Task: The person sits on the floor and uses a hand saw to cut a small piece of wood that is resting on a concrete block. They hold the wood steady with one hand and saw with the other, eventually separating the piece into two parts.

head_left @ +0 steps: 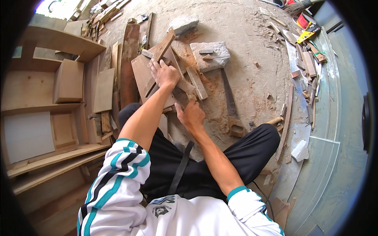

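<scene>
My left hand (163, 74) is curled over a wooden strip (164, 44) that lies slanted on a brown board (140, 67). My right hand (191, 115) is nearer to me, its fingers closed at the near end of a wooden piece (184, 84); the exact grip is partly hidden. Just right of that piece lies a short wooden block (197, 82). A handsaw (228, 94) rests on the floor to the right of my hands, its wooden handle toward me. Two small wood offcuts (206, 54) sit on a pale stone block (215, 63).
Another stone block (184, 24) stands farther off. Left are a wooden cabinet frame (43, 105) and a long plank (129, 59). Right, scrap wood (309, 63) lies along glass sheets (328, 173). Sawdust (185, 49) covers the floor near the stones.
</scene>
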Available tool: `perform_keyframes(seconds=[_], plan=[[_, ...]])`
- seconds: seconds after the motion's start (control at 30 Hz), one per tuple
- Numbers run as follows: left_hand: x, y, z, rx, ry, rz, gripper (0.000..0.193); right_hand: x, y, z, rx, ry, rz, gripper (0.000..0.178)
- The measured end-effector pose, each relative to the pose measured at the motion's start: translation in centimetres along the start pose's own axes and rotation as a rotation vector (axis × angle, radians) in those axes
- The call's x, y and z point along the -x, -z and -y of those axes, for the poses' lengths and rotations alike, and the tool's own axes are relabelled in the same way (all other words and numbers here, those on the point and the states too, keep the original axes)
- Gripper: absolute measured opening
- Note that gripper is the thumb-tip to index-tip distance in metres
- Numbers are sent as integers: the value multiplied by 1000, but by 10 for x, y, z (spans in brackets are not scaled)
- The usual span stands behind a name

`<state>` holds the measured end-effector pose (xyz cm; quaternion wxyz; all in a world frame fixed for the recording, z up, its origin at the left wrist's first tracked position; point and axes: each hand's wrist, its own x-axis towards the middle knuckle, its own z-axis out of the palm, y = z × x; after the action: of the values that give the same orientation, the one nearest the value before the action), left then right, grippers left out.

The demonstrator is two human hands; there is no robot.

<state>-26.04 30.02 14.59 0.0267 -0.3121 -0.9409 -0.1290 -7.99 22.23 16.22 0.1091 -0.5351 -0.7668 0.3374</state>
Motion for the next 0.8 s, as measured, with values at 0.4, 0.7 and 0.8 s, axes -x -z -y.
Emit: perform_keyframes(seconds=[0.4, 0.7, 0.8], plan=[[6, 1, -17, 81, 117, -55, 59, 6, -15, 20, 42, -121, 41, 63], [8, 6, -13, 110, 89, -61, 62, 7, 15, 16, -42, -127, 161, 76], [6, 6, -16, 125, 109, -24, 65, -7, 30, 4, -251, -181, 25, 87]])
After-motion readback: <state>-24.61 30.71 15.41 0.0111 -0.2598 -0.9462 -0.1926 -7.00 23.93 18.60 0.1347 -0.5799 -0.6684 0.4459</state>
